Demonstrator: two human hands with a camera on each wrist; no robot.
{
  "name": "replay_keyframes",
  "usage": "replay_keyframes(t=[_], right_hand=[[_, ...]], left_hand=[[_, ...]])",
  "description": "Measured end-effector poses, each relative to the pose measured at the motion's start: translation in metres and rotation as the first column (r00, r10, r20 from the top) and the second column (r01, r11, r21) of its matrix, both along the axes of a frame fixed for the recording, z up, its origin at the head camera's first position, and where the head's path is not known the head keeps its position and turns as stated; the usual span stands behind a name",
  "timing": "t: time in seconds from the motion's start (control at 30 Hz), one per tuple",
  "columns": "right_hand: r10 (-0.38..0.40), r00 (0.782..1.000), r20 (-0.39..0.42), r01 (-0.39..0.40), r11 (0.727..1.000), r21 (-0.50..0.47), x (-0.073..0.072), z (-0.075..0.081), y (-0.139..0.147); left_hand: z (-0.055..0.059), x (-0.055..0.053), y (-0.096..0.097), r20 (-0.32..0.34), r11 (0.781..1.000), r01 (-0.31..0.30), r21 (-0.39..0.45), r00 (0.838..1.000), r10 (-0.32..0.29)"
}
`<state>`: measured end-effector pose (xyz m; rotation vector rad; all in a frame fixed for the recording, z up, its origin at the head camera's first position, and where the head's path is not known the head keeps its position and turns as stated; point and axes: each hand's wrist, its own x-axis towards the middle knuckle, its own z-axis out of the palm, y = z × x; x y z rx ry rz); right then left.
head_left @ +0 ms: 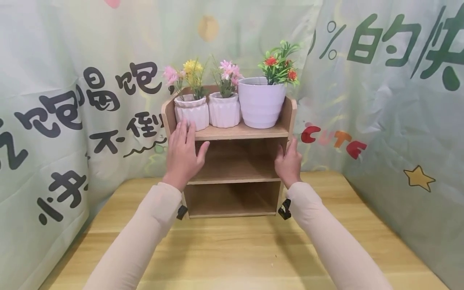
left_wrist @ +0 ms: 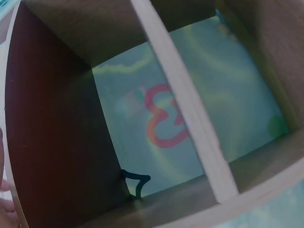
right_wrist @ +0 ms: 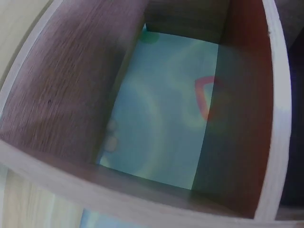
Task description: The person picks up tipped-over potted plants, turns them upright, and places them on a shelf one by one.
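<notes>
A small wooden shelf (head_left: 235, 181) stands upright on the table with three potted artificial plants on its top board. My left hand (head_left: 183, 155) is at the shelf's upper left, fingers straight and thumb spread, fingertips overlapping the front of the left ribbed white pot (head_left: 192, 114). At the right side panel, my right hand (head_left: 288, 163) grips the front edge with thumb and bent fingers. A second ribbed pot (head_left: 224, 110) with pink flowers stands in the middle, and a larger white pot (head_left: 262, 104) with red flowers at the right. Both wrist views look into the shelf's compartments (left_wrist: 57, 114).
The light wooden table (head_left: 232, 257) extends in front of the shelf and to both sides. Printed cloth (head_left: 391, 121) with large characters hangs behind and at both sides, and shows through the shelf's open back in the wrist views.
</notes>
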<state>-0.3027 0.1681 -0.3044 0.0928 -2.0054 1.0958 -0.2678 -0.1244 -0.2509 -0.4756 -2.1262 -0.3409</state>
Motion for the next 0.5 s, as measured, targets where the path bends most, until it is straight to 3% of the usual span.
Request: replay_keyframes(t=[0.27,0.37,0.5], right_hand=[[0.085,0.989,0.119,-0.095,0.992,0.082,0.018,0.001,0.014],[0.126,0.975,0.183,-0.151,0.981,0.125,0.026,-0.002,0.022],[0.135,0.944,0.302,-0.198,0.962,0.19,0.039,-0.013,0.035]], left_hand=[[-0.023,0.021,-0.017,-0.07,0.998,0.07,-0.006,0.995,-0.07],[-0.032,0.031,-0.027,-0.036,0.998,0.062,0.012,0.997,-0.061],[-0.05,0.048,-0.046,0.071,0.999,0.021,0.029,0.997,-0.023]])
